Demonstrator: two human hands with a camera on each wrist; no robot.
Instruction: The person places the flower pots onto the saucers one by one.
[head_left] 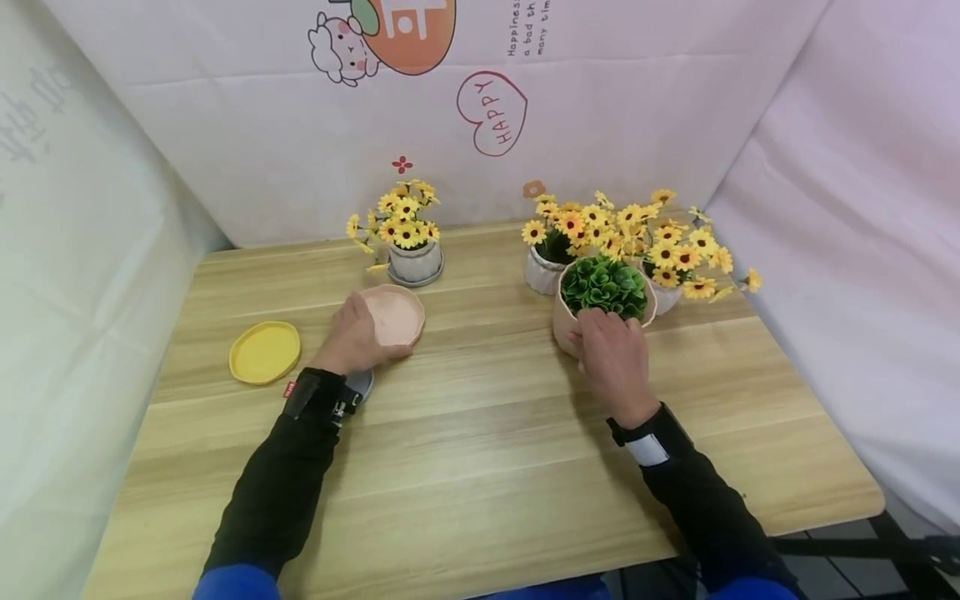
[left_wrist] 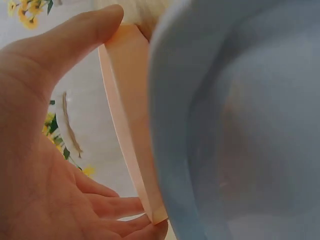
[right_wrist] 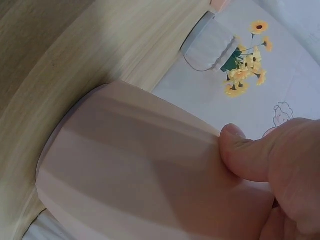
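Note:
My left hand (head_left: 354, 337) holds a pink saucer (head_left: 396, 315) by its edge, thumb on one side and fingers on the other. The left wrist view shows this saucer edge-on, behind a large blue-grey saucer (left_wrist: 250, 125) close to the camera. In the head view that blue-grey saucer (head_left: 362, 383) is mostly covered by my left wrist. My right hand (head_left: 617, 360) pinches the near rim of a pink pot (head_left: 562, 327) with a leafy green plant (head_left: 603, 285) in it. Its thumb (right_wrist: 240, 155) lies on the pot's outer wall; the other fingers are largely hidden.
A yellow saucer (head_left: 264, 353) lies at the left. Behind the pink saucer, a white pot (head_left: 416, 262) of yellow flowers stands on a grey saucer. Two more white flower pots, one at the left (head_left: 543, 273), stand behind the pink pot. A printed cloth (head_left: 262, 125) hangs along the back.

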